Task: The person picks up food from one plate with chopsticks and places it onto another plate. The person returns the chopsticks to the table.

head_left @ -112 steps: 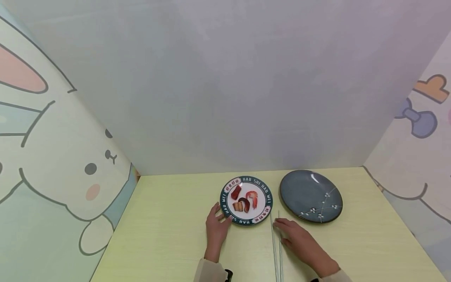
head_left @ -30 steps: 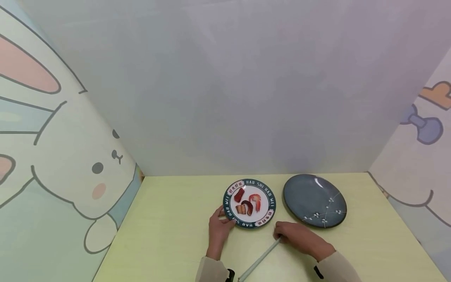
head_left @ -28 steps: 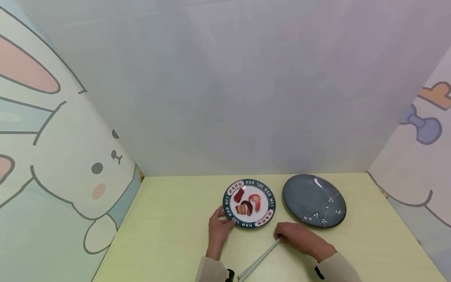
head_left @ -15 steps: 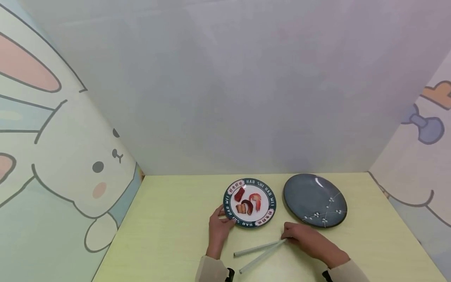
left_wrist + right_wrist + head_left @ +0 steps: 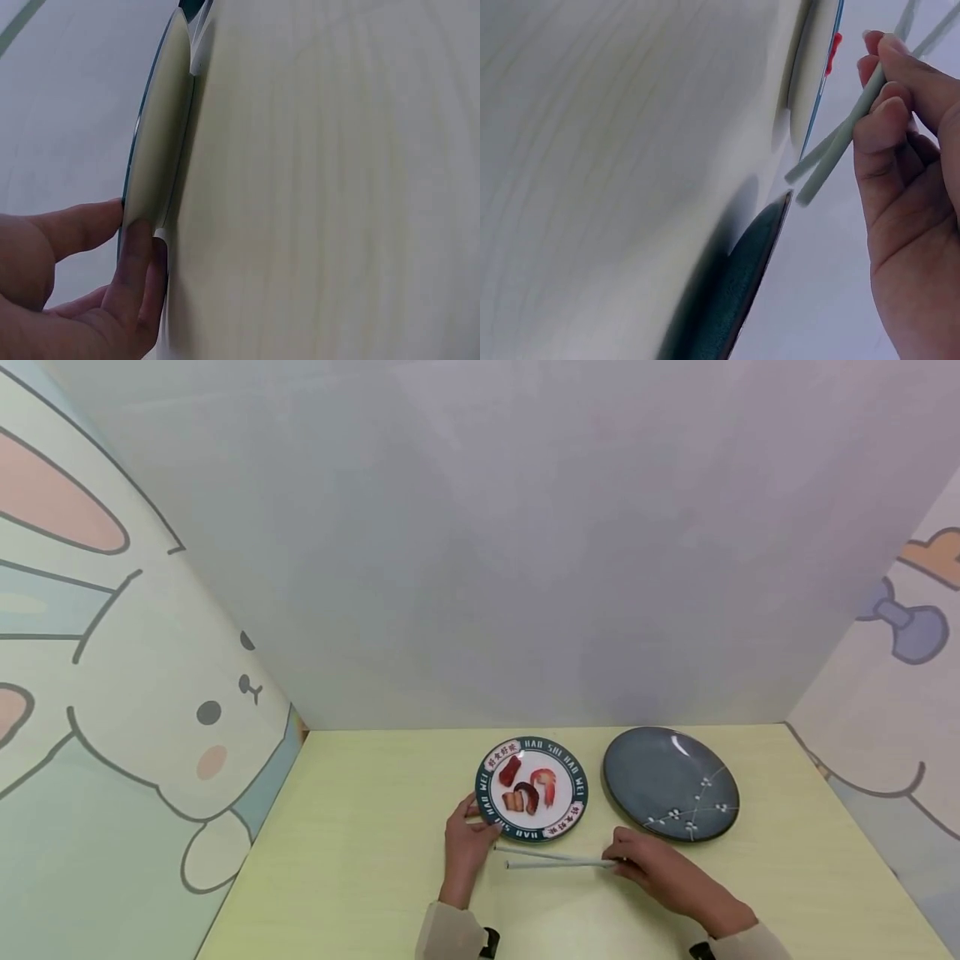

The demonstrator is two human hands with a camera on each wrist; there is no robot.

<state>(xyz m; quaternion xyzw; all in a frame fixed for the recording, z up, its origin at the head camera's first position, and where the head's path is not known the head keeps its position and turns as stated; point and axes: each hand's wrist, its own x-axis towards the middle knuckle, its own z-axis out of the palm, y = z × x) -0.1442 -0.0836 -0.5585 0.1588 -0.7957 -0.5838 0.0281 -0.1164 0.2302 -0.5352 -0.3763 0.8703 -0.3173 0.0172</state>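
Observation:
In the head view, a small plate (image 5: 579,768) with a green lettered rim holds a shrimp (image 5: 548,795), a dark red piece (image 5: 509,771), a brown-striped piece (image 5: 513,802) and a curved dark brown slice (image 5: 530,803). My left hand (image 5: 465,847) holds its lower left rim; the left wrist view shows the rim pinched between thumb and fingers (image 5: 133,266). Two pale green chopsticks (image 5: 555,863) are gripped in my right hand (image 5: 656,872), lying nearly level below the plate and crossing. In the right wrist view the chopsticks (image 5: 855,112) pass between thumb and fingertips.
A larger dark blue-grey plate (image 5: 645,777) with white blossoms stands right of the small plate, just beyond my right hand. The pale yellow table (image 5: 360,835) ends at a grey back wall (image 5: 480,568). Side walls carry cartoon drawings.
My right hand first touched the chopsticks lying on the table, then picked them up. Their ends have swung from lower left to nearly level. My left hand stays at the small plate.

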